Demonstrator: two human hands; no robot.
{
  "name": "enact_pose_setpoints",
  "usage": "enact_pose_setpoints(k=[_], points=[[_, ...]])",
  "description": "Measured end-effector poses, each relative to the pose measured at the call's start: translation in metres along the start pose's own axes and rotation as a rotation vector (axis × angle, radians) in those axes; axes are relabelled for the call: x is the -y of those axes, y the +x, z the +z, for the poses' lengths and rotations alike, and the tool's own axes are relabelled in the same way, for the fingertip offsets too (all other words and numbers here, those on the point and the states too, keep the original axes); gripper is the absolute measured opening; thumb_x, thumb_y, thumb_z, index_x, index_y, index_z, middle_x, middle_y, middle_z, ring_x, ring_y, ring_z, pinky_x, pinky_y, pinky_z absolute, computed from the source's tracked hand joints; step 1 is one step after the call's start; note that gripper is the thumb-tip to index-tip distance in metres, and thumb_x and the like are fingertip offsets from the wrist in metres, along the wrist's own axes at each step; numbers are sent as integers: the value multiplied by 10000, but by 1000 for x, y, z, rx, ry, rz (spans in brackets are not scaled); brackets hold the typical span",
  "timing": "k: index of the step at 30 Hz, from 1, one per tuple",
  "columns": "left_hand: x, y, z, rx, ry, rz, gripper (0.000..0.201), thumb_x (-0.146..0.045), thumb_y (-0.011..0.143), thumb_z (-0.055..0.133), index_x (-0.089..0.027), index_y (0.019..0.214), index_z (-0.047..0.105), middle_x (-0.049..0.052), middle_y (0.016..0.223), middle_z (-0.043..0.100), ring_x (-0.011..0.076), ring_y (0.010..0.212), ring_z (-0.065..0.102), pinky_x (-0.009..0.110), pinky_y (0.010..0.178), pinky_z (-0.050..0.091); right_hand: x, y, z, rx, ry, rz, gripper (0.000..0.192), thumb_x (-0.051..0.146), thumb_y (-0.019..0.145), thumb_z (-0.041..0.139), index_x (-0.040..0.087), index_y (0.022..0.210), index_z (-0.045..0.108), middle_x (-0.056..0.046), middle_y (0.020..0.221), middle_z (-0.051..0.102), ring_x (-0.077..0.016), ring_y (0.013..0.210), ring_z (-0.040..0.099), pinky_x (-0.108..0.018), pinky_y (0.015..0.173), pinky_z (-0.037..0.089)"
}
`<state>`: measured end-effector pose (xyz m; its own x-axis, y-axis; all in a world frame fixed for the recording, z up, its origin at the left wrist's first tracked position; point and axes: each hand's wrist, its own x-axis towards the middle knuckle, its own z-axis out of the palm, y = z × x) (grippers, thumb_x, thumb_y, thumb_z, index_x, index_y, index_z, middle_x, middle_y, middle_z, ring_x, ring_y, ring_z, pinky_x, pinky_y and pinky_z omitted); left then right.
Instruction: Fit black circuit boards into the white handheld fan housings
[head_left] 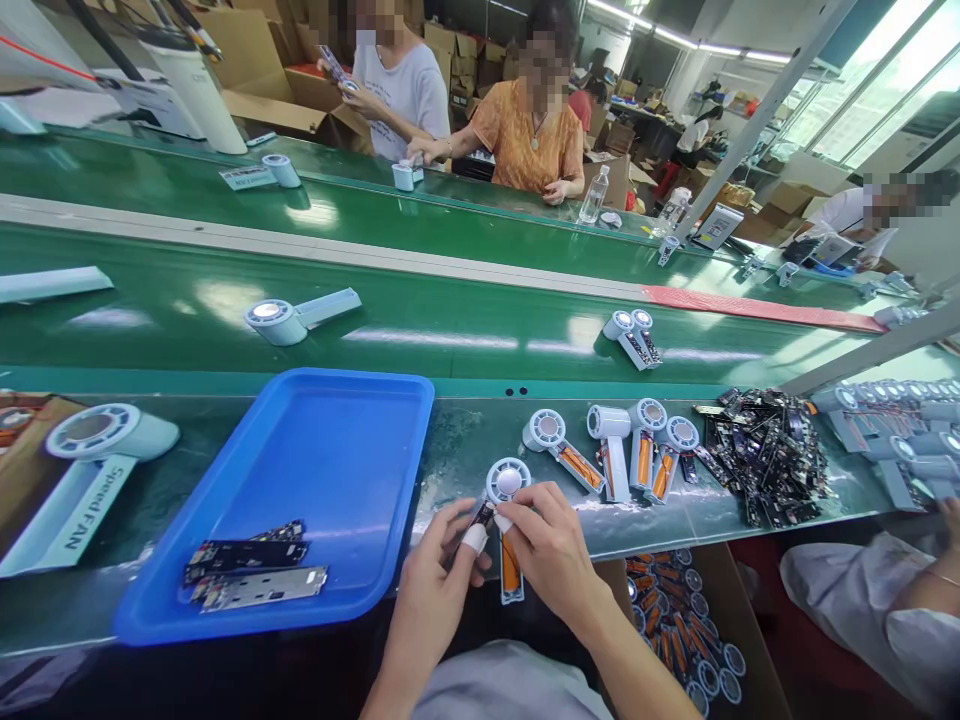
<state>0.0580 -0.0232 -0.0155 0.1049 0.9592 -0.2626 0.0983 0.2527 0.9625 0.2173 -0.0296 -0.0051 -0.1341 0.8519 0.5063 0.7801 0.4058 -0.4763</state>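
Note:
At the bench edge lies a small handheld fan point(508, 478), its round head up and its open handle showing an orange part inside. My left hand point(439, 565) is closed, with a narrow dark circuit board point(484, 515) between thumb and fingers beside the fan's neck. My right hand point(553, 548) pinches at the neck, against the board's end; what lies between its fingertips is hidden. White coverings wrap the left thumb and a right fingertip. Several similar fans point(651, 415) lie to the right, beyond the right hand.
A blue tray point(360, 400) with several circuit boards point(255, 565) stands at left. A heap of boards point(772, 460) lies at right. A larger fan point(90, 435) rests far left. Behind runs a green conveyor point(450, 340). Below right is a box of fans point(686, 620). Co-workers point(536, 130) sit opposite.

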Motion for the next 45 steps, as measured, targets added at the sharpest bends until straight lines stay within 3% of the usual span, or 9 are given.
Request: enact_pose_setpoints(k=[7, 13, 18, 23, 26, 31, 36, 41, 45], points=[[4, -3, 4, -26, 88, 107, 350, -421, 879, 577, -190, 1094, 730, 60, 893, 786, 195, 650, 736, 290, 559, 627, 8, 3, -3, 18, -159, -30, 199, 74, 956, 509, 165, 990, 683, -84, 912, 668, -213, 798, 558, -345, 688, 503], [15, -11, 4, -180, 404, 571, 264, -283, 934, 558, -210, 1089, 759, 88, 1109, 786, 243, 1000, 758, 378, 930, 615, 16, 0, -1, 36, -261, -5, 210, 75, 963, 474, 179, 908, 647, -75, 851, 652, -219, 781, 545, -356, 695, 466], [11, -7, -3, -157, 498, 717, 231, -257, 956, 563, -210, 1101, 737, 56, 1034, 800, 195, 899, 778, 284, 835, 638, 14, -1, 0, -8, -259, -55, 253, 82, 998, 426, 172, 904, 643, -61, 847, 647, -203, 763, 530, -335, 685, 443], [6, -4, -6, -109, 552, 832, 262, -185, 963, 536, -211, 1148, 720, 59, 1058, 778, 165, 951, 761, 238, 883, 605, 8, 0, -1, 1, -272, -113, 286, 96, 1014, 401, 166, 884, 646, -66, 813, 635, -205, 729, 524, -337, 649, 428], [7, -4, -8, -92, 543, 816, 280, -174, 960, 537, -217, 1169, 717, 63, 1078, 771, 165, 967, 755, 239, 898, 598, 2, -1, 2, 14, -179, -114, 233, 112, 1007, 442, 174, 935, 655, -63, 848, 661, -196, 742, 548, -321, 659, 455], [11, 1, -16, 2, 372, 617, 212, -264, 937, 608, -241, 1088, 755, 42, 1016, 790, 185, 887, 768, 268, 824, 632, -9, -4, 9, 42, 9, -14, 198, 136, 993, 478, 196, 970, 665, -72, 914, 682, -190, 809, 604, -311, 727, 505], [15, 4, -23, 109, 244, 444, 229, -319, 919, 629, -243, 1076, 777, 64, 1029, 788, 188, 764, 760, 282, 687, 649, -16, 4, -5, 253, 195, 56, 215, 110, 957, 544, 195, 1114, 663, -70, 978, 697, -197, 901, 635, -310, 806, 530], [12, 6, -26, 190, 213, 423, 229, -322, 916, 614, -244, 1033, 794, 74, 1024, 792, 210, 843, 759, 242, 600, 633, -23, 13, -21, 409, 290, -20, 163, 135, 963, 586, 195, 1047, 711, -68, 982, 715, -192, 934, 643, -303, 847, 522], [11, 7, -26, 193, 257, 480, 246, -313, 931, 580, -244, 1032, 793, 73, 1044, 795, 223, 926, 763, 297, 768, 647, -20, 12, -17, 363, 263, -31, 133, 141, 956, 602, 188, 985, 723, -62, 902, 718, -192, 848, 631, -299, 778, 513]])
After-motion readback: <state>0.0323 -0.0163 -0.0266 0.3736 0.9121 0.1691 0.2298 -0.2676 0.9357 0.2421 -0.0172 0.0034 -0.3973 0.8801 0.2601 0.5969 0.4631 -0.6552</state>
